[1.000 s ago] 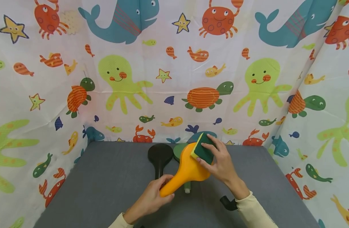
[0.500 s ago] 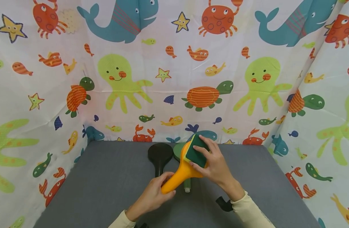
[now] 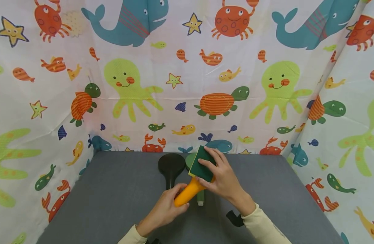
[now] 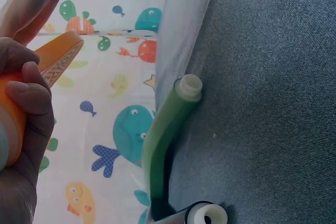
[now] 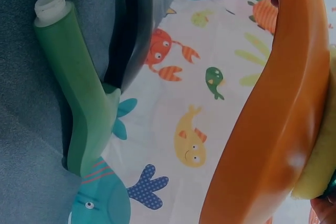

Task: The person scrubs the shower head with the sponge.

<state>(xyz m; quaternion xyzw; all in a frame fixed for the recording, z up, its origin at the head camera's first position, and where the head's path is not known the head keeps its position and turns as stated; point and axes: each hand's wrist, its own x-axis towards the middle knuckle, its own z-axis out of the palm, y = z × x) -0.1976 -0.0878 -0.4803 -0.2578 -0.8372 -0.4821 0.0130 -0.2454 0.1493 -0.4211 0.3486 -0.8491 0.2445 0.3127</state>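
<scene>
My left hand [image 3: 166, 207] grips the handle of an orange hand shower head [image 3: 185, 195], which is held up above the table, its head pointing away to the upper right. In the left wrist view, the textured face of the orange head [image 4: 59, 62] shows past the curled fingers. My right hand [image 3: 224, 179] holds a dish sponge [image 3: 202, 165], dark green on top and yellow beneath, against the back of the shower head. The sponge covers most of the head in the head view. In the right wrist view its yellow side [image 5: 317, 166] lies along the orange back.
On the grey table [image 3: 113, 203] behind my hands lie a black shower head [image 3: 171, 165] and a green shower head [image 3: 200, 196] with a white threaded end. A curved black piece [image 3: 234, 218] sits beside my right sleeve. A sea-animal curtain [image 3: 171, 112] rises around the table.
My right hand has slid the sponge left and slightly down over the orange shower head, toward its handle. My left hand has shifted slightly right, keeping its grip.
</scene>
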